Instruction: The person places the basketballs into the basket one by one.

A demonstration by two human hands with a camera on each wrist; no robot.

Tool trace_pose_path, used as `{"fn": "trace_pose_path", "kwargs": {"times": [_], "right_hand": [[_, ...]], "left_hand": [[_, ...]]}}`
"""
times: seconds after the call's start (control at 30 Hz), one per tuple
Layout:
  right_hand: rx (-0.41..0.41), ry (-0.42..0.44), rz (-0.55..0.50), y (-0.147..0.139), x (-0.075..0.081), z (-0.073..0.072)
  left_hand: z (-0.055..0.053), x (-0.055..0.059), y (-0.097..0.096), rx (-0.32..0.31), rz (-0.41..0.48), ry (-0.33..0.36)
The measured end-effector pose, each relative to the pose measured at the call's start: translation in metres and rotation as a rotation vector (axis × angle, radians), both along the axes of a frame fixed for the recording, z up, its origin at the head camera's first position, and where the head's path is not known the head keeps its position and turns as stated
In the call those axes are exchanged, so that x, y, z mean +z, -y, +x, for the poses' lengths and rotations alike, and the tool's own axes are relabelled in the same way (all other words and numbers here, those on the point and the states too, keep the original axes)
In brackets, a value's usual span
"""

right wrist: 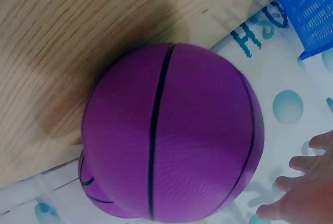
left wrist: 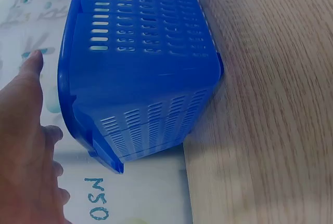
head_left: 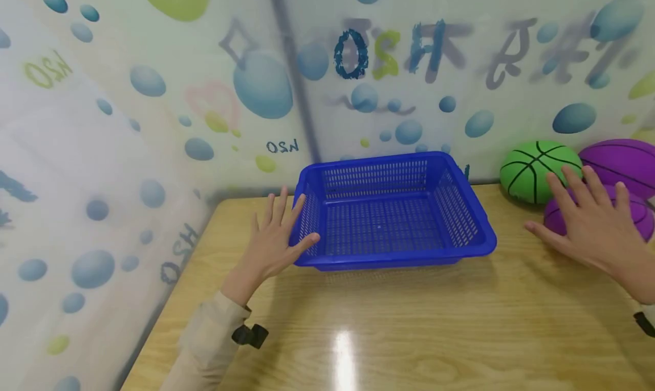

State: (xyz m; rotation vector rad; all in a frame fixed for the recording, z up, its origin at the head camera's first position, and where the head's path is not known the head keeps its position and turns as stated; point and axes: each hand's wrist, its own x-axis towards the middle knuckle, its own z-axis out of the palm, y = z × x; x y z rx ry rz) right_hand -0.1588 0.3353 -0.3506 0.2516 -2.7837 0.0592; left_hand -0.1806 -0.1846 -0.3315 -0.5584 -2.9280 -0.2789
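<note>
The left hand (head_left: 273, 240) is spread, fingers straight, just beside the left end of 1 blue basket (head_left: 389, 259), which stands on the wooden tabletop (head_left: 435, 323) near a patterned wall (head_left: 169, 118). The right hand (head_left: 601, 226), also spread, is above the nearer of 2 purple balls, the front ball (right wrist: 203, 130); the rear ball (head_left: 621, 158) and 1 green ball (head_left: 539, 172) are behind, right of the basket.

On the patterned wall covering (head_left: 245, 163), large letters OSH (head_left: 387, 54) stand at upper centre of the head view. Small letters OSN (head_left: 282, 146), the S resembling a 2, sit left of centre. Sideways OSH lettering (head_left: 177, 252) runs at lower left; grey strokes (head_left: 513, 53) at upper right are unreadable.
</note>
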Motion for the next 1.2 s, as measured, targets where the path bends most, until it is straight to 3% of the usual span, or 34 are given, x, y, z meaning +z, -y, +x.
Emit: {"fn": "trace_pose_path", "kwargs": {"times": [0.3,0.47,0.6,0.83,0.97,1.2], "right_hand": [[-0.118,0.058,-0.059,-0.023,-0.006,0.002],[-0.111,0.037,-0.095,-0.033,-0.014,0.005],[-0.107,0.014,-0.119,-0.039,-0.020,0.006],[-0.136,-0.004,-0.238,-0.044,-0.026,0.009],[-0.122,-0.043,-0.318,-0.048,-0.030,0.010],[-0.060,-0.213,-0.407,-0.053,-0.043,0.006]], "left_hand": [[0.004,-0.006,0.008,-0.015,0.083,0.143],[0.002,-0.014,0.008,-0.045,0.153,0.202],[0.000,-0.019,0.007,-0.034,0.182,0.223],[-0.001,-0.019,0.003,-0.013,0.205,0.236],[-0.001,-0.019,0.003,-0.024,0.225,0.249],[-0.003,-0.020,0.005,-0.051,0.264,0.290]]}}
